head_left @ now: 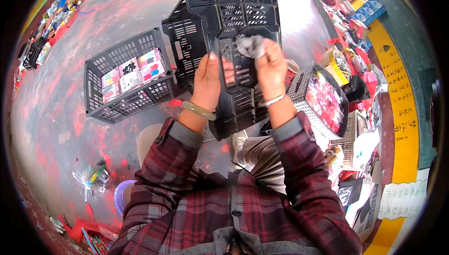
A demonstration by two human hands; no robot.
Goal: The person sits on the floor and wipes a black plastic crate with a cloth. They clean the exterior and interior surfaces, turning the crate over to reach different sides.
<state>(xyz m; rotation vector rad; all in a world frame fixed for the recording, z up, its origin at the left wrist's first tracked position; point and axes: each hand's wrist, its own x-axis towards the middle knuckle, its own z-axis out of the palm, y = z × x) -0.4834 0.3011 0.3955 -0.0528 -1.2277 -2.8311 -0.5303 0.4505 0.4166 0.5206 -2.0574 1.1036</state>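
Note:
A black plastic crate [201, 0] with slotted walls is tipped up in front of me. My left hand [207, 79] is closed round its edge, thumb on the near side and fingertips showing through an opening. In my right hand [272, 70] a crumpled grey rag [251, 47] is pinched, held at the crate's slotted face; whether it presses on the plastic I cannot tell. To the left stands a second dark crate [128, 107], upright, with several flat packs [132, 81] showing coloured shapes inside.
At my right is a woven basket [299, 89] holding red and pink packets [323, 103]. Piled goods line the right wall near a beige crate [348, 147]. A clear plastic bag [91, 178] and a purple basin [122, 196] lie on the red-stained floor at lower left.

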